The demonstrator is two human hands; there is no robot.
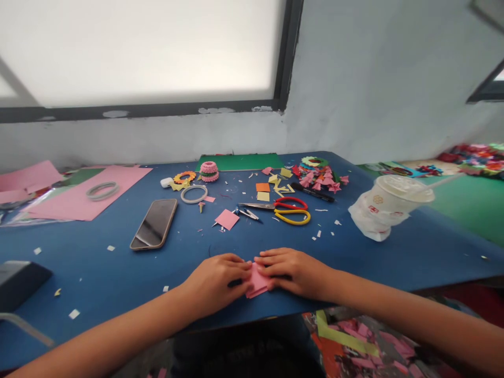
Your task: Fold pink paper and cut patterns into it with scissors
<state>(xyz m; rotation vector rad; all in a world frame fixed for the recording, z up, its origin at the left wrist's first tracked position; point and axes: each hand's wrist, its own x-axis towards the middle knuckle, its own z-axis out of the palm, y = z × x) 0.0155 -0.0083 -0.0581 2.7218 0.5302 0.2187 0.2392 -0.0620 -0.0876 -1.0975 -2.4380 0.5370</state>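
Note:
Near the front edge of the blue table lies a small stack of pink paper (pixel 257 282). My left hand (pixel 221 279) presses its fingertips on the left side of the paper, and my right hand (pixel 293 272) rests its fingers on the right side. Both hands are closed on the paper, a narrow gap between them. Beyond them lie a pink square (pixel 227 219), a compass (pixel 249 213) and scissors (pixel 293 211) with red and yellow handles.
A phone (pixel 154 224) and a tape ring (pixel 194 194) lie left of centre. A paper cup (pixel 394 197) wrapped in tissue stands at the right. Large pink sheets (pixel 90 197) cover the back left; paper flowers (pixel 318 176) are at the back. White scraps dot the table (pixel 129 283).

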